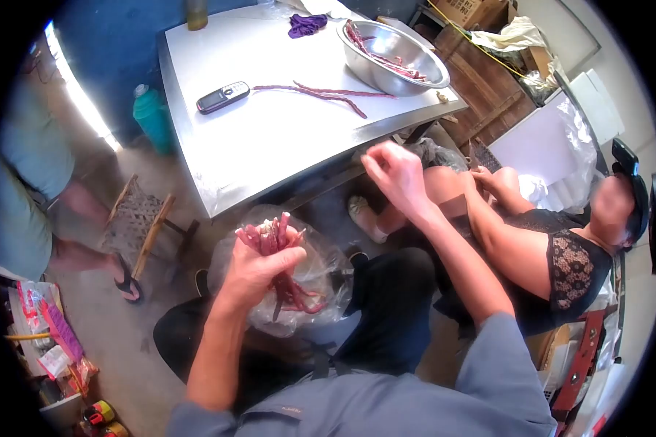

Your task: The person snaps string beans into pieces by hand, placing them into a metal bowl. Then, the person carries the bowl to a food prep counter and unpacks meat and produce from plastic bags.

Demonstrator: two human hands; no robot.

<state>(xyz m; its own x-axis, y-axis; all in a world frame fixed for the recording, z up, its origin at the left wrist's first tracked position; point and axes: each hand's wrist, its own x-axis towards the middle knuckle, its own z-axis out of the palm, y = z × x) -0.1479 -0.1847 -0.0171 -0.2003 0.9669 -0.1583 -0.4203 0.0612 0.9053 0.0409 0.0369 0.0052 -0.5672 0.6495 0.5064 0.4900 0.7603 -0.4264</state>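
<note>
My left hand (251, 271) is closed around a bundle of dark red meat-like strips (290, 293). Pale tips poke out above the fist and the strips' lower parts hang below it. Under them, a clear plastic bag (321, 262) spreads between my knees. Raised by the table's near right edge, my right hand (397, 177) has its fingers curled in; whatever they hold, if anything, is hidden. Long thin red strips (328, 92) lie on the white-topped table (270, 160). More strips rest inside a metal basin (393, 62) at its far right.
A mobile phone (223, 97) and a purple cloth (307, 25) lie on the table. To my right sits a person in a black lace top (568, 266). Another person's legs (87, 204) stand at left, by a woven stool (135, 222). A teal flask (151, 120) is beside the table.
</note>
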